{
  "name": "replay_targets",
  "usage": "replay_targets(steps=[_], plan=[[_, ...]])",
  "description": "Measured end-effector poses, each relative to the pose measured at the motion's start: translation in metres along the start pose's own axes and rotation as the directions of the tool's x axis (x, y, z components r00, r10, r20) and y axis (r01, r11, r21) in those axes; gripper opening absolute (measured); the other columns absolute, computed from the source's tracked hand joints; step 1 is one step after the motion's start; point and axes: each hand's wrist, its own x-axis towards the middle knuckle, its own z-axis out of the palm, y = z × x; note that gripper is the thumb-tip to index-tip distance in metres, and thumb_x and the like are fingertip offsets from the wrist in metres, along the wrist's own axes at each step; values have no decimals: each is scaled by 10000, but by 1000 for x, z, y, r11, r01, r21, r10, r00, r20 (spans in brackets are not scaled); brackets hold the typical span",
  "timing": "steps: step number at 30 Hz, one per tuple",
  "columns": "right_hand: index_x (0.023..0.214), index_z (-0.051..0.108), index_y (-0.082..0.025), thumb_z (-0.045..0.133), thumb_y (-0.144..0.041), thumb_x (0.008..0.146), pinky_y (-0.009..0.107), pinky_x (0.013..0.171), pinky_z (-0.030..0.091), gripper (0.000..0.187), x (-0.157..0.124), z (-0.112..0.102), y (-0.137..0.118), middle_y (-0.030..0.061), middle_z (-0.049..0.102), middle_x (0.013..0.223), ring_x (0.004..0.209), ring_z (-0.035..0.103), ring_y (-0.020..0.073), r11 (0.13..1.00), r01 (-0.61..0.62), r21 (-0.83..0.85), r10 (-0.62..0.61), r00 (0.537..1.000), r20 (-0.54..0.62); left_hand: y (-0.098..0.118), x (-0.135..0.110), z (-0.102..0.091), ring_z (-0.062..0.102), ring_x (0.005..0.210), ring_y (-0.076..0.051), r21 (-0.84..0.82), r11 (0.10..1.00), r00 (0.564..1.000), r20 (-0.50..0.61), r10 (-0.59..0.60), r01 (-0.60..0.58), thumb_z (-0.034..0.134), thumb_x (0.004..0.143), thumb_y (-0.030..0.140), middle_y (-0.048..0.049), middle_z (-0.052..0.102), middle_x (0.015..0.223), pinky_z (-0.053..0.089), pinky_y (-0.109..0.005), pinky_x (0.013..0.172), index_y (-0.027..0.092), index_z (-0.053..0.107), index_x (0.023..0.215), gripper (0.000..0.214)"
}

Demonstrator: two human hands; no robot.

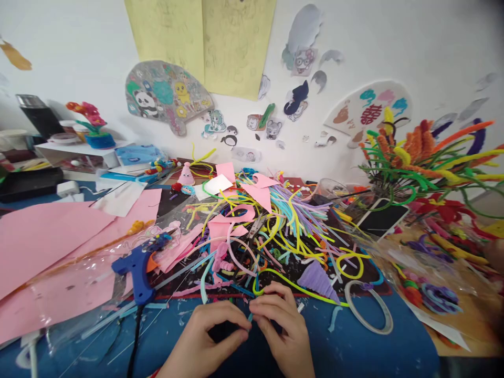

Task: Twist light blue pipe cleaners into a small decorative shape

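My left hand (207,336) and my right hand (281,328) meet fingertip to fingertip at the near edge of the blue table (354,352). Between the pinched fingers sits a small light-blue piece of pipe cleaner (250,316). A dark object under the hands is mostly hidden. Just beyond the fingers lies a tangled heap of pipe cleaners (275,231) in yellow, purple, pink and blue. A lime-green pipe cleaner (291,286) curves past my right hand, beside a purple cone (317,278).
A blue glue gun (137,268) lies left of the hands, its cord running toward me. Pink paper sheets (47,241) and clear plastic cover the left. A white ring (368,315) lies right. A phone (381,218) and pipe-cleaner flowers (425,157) stand at the right.
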Motion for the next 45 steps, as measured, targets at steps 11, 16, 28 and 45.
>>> replay_targets(steps=[11,16,28,45], plan=[[895,666,-267,637,-98,806,328,679,441,193,-1,0,-4,-38,713,759,746,553,173,999,-45,-11,45,998,41,-2,-2,-1,672,666,-125,-23,999,998,-56,21,-22,704,747,121,7,729,728,525,-188,654,204,699,774,88],[928,664,-275,631,-86,805,322,699,441,228,-2,1,-2,-42,729,829,778,560,174,998,-58,-24,59,997,45,-3,-2,2,664,716,-119,104,985,990,51,133,-138,651,802,118,-5,723,792,512,-180,674,209,694,880,128],[893,658,-247,594,-58,820,310,727,466,212,-4,4,-2,-15,703,795,783,553,167,997,-80,-17,79,994,-73,-17,-4,11,667,726,-104,328,923,969,-66,236,-202,597,831,95,18,704,815,519,-159,690,216,616,877,131],[921,727,-201,537,-286,850,421,901,372,221,68,-110,65,75,695,993,1019,516,285,559,-235,-795,234,965,-121,-28,-2,10,652,1011,-212,608,750,906,-115,408,-260,530,866,151,-73,691,1090,573,-357,847,239,666,1019,223]])
